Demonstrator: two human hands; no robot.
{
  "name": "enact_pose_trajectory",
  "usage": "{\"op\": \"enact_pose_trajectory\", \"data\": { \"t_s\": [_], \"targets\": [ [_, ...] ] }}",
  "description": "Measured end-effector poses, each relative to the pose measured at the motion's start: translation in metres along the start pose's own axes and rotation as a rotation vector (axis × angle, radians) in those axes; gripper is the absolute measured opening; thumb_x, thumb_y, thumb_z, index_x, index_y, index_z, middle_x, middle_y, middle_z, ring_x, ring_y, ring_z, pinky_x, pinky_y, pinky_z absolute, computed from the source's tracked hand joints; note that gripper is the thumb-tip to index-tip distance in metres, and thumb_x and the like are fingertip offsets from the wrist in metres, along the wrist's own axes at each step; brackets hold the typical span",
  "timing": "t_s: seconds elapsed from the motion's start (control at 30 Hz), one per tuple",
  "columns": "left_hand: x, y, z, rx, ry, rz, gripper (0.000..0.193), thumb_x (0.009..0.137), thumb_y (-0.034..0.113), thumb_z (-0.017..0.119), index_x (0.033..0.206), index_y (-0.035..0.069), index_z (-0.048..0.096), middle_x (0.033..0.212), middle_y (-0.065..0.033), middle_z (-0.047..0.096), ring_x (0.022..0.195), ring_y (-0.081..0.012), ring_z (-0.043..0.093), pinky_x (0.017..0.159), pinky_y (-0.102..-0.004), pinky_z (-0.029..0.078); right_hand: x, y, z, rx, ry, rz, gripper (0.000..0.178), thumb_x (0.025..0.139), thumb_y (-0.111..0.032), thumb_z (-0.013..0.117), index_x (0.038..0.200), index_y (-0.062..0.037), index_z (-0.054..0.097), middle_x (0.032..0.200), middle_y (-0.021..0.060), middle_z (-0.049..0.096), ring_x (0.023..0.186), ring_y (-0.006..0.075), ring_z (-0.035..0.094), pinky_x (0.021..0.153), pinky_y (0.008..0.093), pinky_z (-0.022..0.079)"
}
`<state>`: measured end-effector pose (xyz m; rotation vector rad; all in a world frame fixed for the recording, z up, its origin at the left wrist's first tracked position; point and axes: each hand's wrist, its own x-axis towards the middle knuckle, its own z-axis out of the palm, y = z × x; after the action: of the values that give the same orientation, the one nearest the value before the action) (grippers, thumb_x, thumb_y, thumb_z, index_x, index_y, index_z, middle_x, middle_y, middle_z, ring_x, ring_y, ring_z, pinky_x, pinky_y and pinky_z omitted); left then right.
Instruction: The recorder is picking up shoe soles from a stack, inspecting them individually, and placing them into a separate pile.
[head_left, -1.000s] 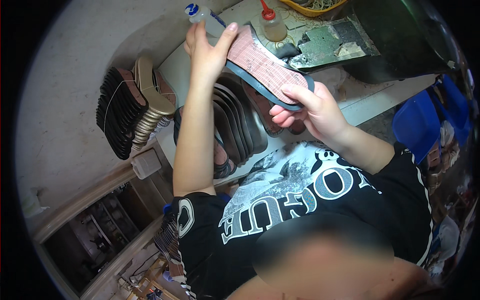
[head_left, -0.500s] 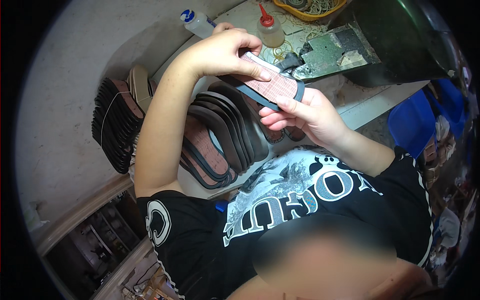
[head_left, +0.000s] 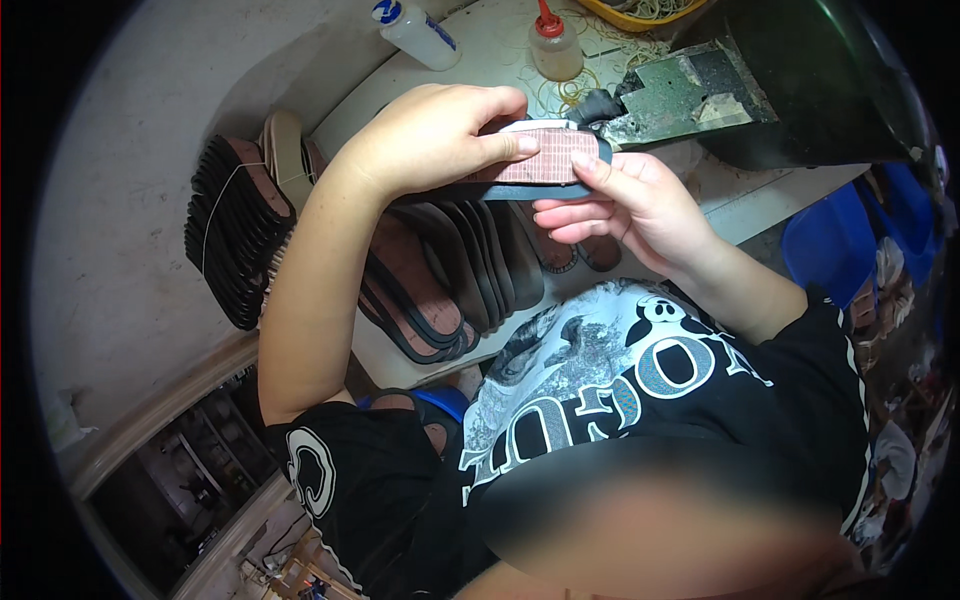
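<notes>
A sandal sole [head_left: 555,160] with a reddish, grid-patterned top and a dark rim is held above the table, nearly level. My left hand [head_left: 430,140] grips it, thumb pressed on the patterned top, other fingers mostly out of sight behind. At the sole's right end, my right hand [head_left: 655,205] pinches the edge, thumb on top and fingers underneath. Along the sole's far edge runs a whitish strip [head_left: 538,126]; what it is cannot be told. Below the hands, a row of dark soles [head_left: 485,260] stands on edge, beside reddish-topped soles [head_left: 415,290].
Against the wall leans a string-tied bundle of soles [head_left: 225,230]. At the back are a blue-capped bottle [head_left: 425,42], a red-nozzled bottle [head_left: 556,55] and a yellow basket [head_left: 640,20]. A green metal machine [head_left: 690,95] stands behind my right hand, blue plastic containers [head_left: 825,235] to the right.
The sole has turned from a slant to nearly level. My left hand has shifted slightly left and down, my right hand slightly right. Both still hold the sole.
</notes>
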<state>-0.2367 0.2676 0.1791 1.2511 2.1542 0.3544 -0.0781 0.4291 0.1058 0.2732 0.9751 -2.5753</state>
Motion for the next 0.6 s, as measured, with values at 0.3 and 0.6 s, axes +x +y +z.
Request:
{"op": "enact_pose_trajectory", "data": {
  "t_s": [0.3, 0.6],
  "targets": [
    [-0.011, 0.000, 0.030, -0.277, -0.021, -0.220, 0.036, 0.093, 0.035, 0.057, 0.092, -0.001, 0.058, 0.075, -0.0040, 0.059, 0.069, -0.0104, 0.051, 0.064, -0.0287, 0.045, 0.008, -0.009, -0.003, -0.008, -0.023, 0.042, 0.041, 0.097, -0.029, 0.051, 0.116, 0.0078, 0.054, 0.105, 0.0182, 0.065, 0.088, 0.0239, 0.069, 0.073, 0.0310, 0.060],
    [-0.015, 0.019, 0.047, -0.801, 0.028, -0.401, 0.033, 0.091, 0.036, 0.060, 0.085, 0.004, 0.063, 0.073, -0.0002, 0.062, 0.061, -0.0057, 0.054, 0.055, -0.0210, 0.043, 0.008, -0.010, -0.008, -0.147, -0.009, 0.026, 0.034, 0.096, -0.025, 0.052, 0.110, 0.0054, 0.059, 0.100, 0.0159, 0.067, 0.085, 0.0199, 0.069, 0.070, 0.0288, 0.059]
  ]
}}
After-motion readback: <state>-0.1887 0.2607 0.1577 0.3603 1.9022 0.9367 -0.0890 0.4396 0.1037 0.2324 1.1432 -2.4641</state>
